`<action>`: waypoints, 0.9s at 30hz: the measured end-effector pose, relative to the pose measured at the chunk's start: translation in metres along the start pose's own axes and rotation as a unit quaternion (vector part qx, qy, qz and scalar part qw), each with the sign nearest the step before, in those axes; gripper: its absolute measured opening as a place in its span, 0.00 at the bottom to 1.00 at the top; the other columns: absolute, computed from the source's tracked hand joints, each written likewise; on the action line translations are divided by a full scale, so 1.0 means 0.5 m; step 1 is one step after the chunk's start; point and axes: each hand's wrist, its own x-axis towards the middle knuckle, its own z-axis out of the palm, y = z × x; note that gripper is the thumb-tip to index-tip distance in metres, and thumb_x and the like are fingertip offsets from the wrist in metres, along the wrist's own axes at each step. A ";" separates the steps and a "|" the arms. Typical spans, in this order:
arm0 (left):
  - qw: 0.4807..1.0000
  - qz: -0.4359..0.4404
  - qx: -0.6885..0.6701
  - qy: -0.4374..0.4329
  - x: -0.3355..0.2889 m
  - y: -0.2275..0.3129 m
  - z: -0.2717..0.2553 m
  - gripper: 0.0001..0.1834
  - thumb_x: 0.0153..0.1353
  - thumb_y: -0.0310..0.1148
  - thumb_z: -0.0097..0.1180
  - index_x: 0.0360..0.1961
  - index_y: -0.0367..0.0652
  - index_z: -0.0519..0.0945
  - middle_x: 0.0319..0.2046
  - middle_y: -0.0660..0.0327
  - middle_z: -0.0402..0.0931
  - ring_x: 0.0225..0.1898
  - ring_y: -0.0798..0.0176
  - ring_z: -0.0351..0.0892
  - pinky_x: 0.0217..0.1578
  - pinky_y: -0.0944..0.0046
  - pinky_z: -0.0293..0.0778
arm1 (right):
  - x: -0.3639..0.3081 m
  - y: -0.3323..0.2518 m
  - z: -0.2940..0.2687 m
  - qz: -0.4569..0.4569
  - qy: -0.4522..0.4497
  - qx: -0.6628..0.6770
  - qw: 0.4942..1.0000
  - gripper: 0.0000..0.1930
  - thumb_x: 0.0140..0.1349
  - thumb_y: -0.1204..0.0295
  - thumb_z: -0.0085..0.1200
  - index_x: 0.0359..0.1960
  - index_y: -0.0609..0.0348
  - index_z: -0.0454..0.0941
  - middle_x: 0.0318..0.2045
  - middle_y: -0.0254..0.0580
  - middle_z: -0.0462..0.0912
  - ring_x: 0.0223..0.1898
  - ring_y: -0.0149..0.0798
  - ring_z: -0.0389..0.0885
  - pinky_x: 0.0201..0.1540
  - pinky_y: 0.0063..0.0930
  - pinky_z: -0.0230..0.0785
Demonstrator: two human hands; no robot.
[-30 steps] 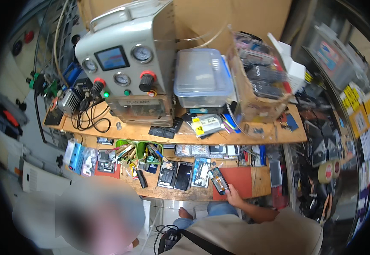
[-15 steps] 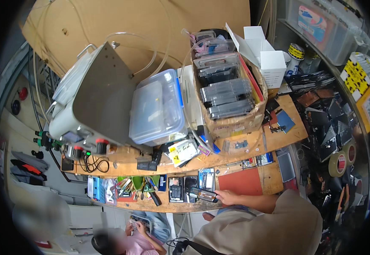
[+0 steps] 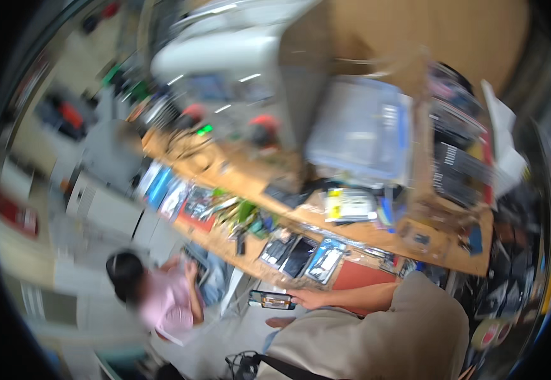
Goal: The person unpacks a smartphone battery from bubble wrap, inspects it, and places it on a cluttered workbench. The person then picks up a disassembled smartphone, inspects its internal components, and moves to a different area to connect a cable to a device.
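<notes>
My right hand [image 3: 309,297] reaches in from the right with its arm stretched across my body. Its fingers are closed on one end of an opened smartphone [image 3: 272,300], whose inner parts show inside a dark frame. The phone is held off the bench's front edge, above the floor. Close by on the bench lie a dark flat device [image 3: 299,256], a blue-edged opened device [image 3: 326,260] and a black opened case [image 3: 278,249]. A red mat [image 3: 363,277] lies beside them, partly behind my forearm. My left hand is out of sight.
A person in pink [image 3: 171,294] sits at the left below the bench. A grey machine with red knobs [image 3: 225,69], a clear plastic box [image 3: 358,130] and a cardboard box of dark cases [image 3: 456,171] stand on the upper shelf. Several tools [image 3: 240,218] lie left of the devices.
My view has swung toward the left and blurred. My right hand has drawn the phone from over the bench devices to out past the front edge.
</notes>
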 end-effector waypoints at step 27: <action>0.438 0.017 -0.790 0.428 -0.457 -0.681 0.373 0.23 0.71 0.37 0.58 0.63 0.42 0.73 0.43 0.62 0.80 0.40 0.67 0.79 0.40 0.67 0.74 | 0.567 -0.625 0.822 0.001 -0.411 0.108 0.905 0.09 0.76 0.74 0.44 0.53 0.64 0.71 0.30 0.35 0.77 0.25 0.26 0.73 0.30 0.22 0.68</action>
